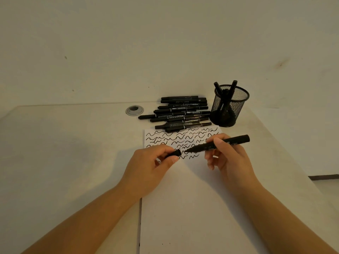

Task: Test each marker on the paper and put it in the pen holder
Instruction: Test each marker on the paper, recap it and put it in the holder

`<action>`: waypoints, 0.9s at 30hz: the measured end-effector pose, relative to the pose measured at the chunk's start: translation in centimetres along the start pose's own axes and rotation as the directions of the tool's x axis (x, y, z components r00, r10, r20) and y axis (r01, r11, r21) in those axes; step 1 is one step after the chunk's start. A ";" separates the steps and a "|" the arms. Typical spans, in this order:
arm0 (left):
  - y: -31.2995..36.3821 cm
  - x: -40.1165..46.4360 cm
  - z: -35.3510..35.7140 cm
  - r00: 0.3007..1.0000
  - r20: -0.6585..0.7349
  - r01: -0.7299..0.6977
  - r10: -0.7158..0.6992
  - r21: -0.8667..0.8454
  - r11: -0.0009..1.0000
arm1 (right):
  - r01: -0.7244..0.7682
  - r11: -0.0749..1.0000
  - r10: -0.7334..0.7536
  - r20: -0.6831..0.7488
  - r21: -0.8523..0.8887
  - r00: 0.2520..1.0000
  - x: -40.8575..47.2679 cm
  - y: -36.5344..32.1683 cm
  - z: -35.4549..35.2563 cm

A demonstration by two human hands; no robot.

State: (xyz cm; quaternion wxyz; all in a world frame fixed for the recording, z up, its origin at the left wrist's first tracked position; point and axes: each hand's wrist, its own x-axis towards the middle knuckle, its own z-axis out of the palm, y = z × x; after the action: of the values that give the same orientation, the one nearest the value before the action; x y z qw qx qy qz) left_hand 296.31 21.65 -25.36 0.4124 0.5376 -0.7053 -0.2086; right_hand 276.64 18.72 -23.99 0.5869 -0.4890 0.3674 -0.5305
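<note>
The marker (pixel 218 143) was black and thin, with small white writing on its side. Its cap (pixel 176 153) was off. The right hand (pixel 227 154) pinched the marker with its fingers curled round the middle of it. The left hand (pixel 152 165) pinched the little black cap between thumb and finger.

The marker was over the far part of the white paper (pixel 183 208). The paper had rows of black wavy lines (pixel 179 140) at its far end.

The pen holder (pixel 228 107) was a round black cup made of wire net. It stood at the far right, just past the paper. A few black markers (pixel 233 87) stood inside it, leaning, with their tops sticking out.

A pile of black markers (pixel 181 112) lay flat just left of the pen holder.

The held marker lay almost left to right. Its tip pointed left and a bit down, toward the cap, and its back end pointed right and a bit up.

A small round metal ring (pixel 134 110) sat in the table (pixel 64 153), left of the pile.
</note>
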 end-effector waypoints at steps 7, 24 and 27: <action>0.3 0.0 0.1 1.000 0.012 -0.022 0.021 0.022 1.000 | -0.013 0.998 0.013 0.007 -0.058 1.000 -0.3 0.0 0.3; 1.8 -0.6 0.0 0.997 0.029 -0.078 0.074 0.196 0.978 | 0.049 0.990 -0.035 0.101 -0.130 0.994 -0.8 0.4 1.1; 1.9 -0.7 0.0 0.991 0.033 -0.132 0.128 0.256 0.958 | 0.056 0.994 -0.041 0.150 -0.097 0.988 -0.7 0.5 1.0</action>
State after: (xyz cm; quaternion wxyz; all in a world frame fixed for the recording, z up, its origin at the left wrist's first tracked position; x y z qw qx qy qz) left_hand 295.29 22.93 -24.20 0.3464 0.5373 -0.7635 -0.0918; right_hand 277.61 19.61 -24.30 0.5740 -0.5649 0.3371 -0.4877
